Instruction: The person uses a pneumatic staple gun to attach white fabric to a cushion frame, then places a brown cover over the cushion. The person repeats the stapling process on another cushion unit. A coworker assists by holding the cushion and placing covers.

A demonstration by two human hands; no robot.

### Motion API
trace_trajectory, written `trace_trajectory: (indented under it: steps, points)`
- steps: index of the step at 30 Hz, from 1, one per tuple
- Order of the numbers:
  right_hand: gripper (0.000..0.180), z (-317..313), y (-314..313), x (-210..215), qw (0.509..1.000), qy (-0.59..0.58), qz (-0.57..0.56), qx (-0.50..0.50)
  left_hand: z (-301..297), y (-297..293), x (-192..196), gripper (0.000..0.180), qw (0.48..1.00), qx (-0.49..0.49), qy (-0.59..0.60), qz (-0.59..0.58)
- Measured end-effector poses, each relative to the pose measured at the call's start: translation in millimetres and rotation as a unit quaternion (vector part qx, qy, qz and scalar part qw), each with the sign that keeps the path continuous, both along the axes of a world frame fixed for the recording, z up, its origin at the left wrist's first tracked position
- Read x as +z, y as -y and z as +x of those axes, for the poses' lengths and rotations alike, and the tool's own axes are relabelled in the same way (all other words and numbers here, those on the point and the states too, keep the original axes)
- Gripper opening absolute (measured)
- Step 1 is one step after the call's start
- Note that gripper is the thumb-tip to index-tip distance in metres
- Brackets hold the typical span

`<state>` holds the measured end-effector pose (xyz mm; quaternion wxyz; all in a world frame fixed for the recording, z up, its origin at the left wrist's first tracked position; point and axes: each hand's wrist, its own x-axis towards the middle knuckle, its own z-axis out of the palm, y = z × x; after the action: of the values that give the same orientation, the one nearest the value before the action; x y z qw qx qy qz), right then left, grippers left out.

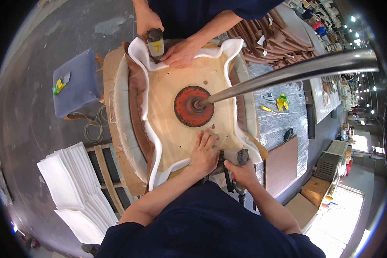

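Note:
My right hand [244, 173] grips a pneumatic staple gun [235, 155] at the near edge of a wooden seat board [176, 133]. My left hand [204, 151] lies on the board beside the gun, its fingers spread and holding nothing. White foam edging [152, 136] and brown covering [138, 112] run round the board. A round red press plate [185, 112] on a metal rod [288, 72] sits on the board's middle. Across from me, a co-worker's hand [148, 21] holds another staple gun [155, 43], while their other hand [181, 53] touches the far edge.
A blue padded stool [76, 84] stands at the left, above a pile of white foam sheets [75, 189]. Stacked brown covers [273, 36] lie at the back right. On the plastic-wrapped table [288, 122] at the right are yellow-green packs [282, 102] and a brown panel [281, 170].

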<state>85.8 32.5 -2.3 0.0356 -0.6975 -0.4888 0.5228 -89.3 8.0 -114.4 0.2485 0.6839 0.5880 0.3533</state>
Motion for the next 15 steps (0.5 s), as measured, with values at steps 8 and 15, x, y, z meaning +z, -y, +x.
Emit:
trace_trajectory:
  steps: [8,15]
  points:
    - [0.031,-4,-4,5,0.998,-0.017,-0.024,-0.051,-48,35,43,0.029,0.989,-0.053,-0.090,-0.100]
    - [0.034,1,-9,4,1.000,-0.001,0.005,-0.022,-107,65,54,0.038,0.961,-0.124,-0.188,-0.162]
